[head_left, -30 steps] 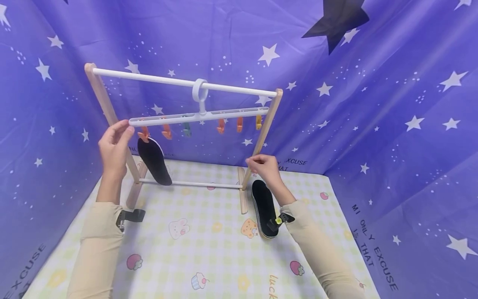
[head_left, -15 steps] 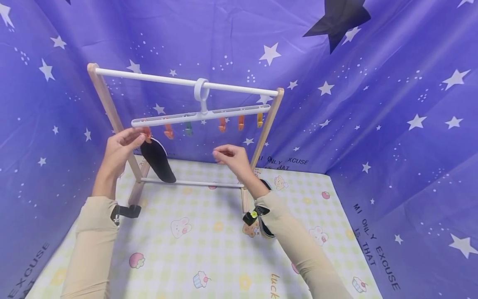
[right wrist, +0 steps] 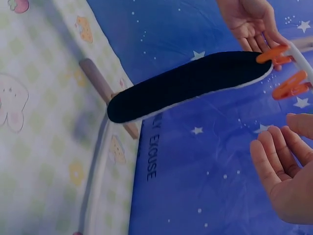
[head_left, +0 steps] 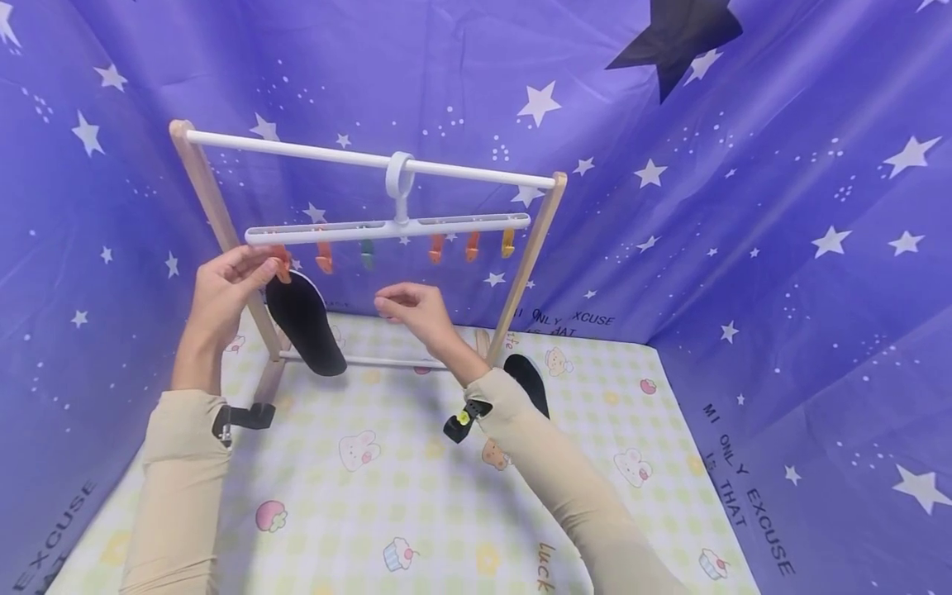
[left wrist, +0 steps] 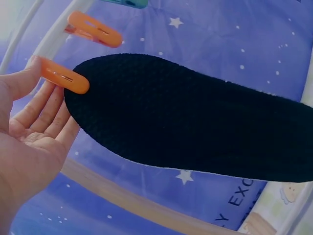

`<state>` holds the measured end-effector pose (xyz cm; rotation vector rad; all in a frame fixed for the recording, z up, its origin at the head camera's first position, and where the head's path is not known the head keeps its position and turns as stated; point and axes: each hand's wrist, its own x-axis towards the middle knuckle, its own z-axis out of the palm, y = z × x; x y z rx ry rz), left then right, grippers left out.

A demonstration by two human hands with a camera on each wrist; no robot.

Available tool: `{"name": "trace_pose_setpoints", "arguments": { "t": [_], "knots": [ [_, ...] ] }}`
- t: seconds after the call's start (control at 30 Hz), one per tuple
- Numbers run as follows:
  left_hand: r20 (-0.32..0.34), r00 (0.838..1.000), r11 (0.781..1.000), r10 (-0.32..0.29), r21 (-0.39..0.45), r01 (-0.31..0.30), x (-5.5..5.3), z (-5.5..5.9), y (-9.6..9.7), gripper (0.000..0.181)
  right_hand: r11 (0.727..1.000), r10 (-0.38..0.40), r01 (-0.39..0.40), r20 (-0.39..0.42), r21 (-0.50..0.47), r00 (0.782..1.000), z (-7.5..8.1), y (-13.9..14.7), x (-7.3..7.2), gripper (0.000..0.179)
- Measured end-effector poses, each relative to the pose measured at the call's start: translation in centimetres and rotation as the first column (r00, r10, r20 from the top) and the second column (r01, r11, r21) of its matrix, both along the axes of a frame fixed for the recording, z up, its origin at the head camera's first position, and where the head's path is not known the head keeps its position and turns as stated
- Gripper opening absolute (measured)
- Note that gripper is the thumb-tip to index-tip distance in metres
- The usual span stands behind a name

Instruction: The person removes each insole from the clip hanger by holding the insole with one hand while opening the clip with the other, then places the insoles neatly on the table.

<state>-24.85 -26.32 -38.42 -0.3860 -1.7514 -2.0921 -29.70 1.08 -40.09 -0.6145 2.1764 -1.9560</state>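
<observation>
My left hand (head_left: 223, 293) pinches the orange clip (left wrist: 68, 78) at the left end of a white hanger (head_left: 335, 232), its thumb on the clip's upper end and its fingers behind. That clip grips the top edge of a black insole (head_left: 305, 326), which hangs down at a slant over the rack's lower rail. In the right wrist view, the insole's thin white edge (right wrist: 195, 100) shows. My right hand (head_left: 420, 314), fingers loosely bent and holding nothing, hovers below the hanger's middle. A second black insole (head_left: 528, 380) lies on the table at right, partly hidden by my right sleeve.
The hanger's ring (head_left: 399, 176) hooks over the top rail (head_left: 297, 149) of a wooden-sided rack. Further along hang a second orange clip (head_left: 324, 259), a green clip (head_left: 368, 254) and a yellow clip (head_left: 508, 243). A checked cloth (head_left: 335, 529) covers the table; purple starry curtains (head_left: 744, 248) surround it.
My left hand has gone from the hanger's end to the orange clip. My right hand has moved left from beside the rack's right post. The hanger has shifted slightly left with the insole.
</observation>
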Motion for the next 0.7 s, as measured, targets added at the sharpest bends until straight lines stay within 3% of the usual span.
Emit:
{"name": "trace_pose_setpoints", "arguments": {
  "t": [0.23, 0.43, 0.7],
  "knots": [
    [-0.039, 0.999, 0.997, -0.015, 0.072, 0.018, 0.4, 0.9, 0.3, 0.016, 0.999, 0.038, -0.037, 0.022, -0.031, 0.999, 0.1, -2.2, 0.1, 0.024],
    [-0.034, 0.999, 0.994, 0.019, 0.108, -0.015, 0.8, 1.4, 0.6, 0.014, 0.998, 0.056, -0.055, 0.007, -0.030, 0.998, 0.0, -4.0, 0.3, 0.023],
    [-0.027, 0.997, 0.994, 0.073, 0.078, -0.071, 1.2, 1.6, 1.0, 0.013, 0.998, 0.059, -0.059, -0.016, 0.006, 0.998, -0.5, -5.8, 0.6, 0.023]
  ]
}}
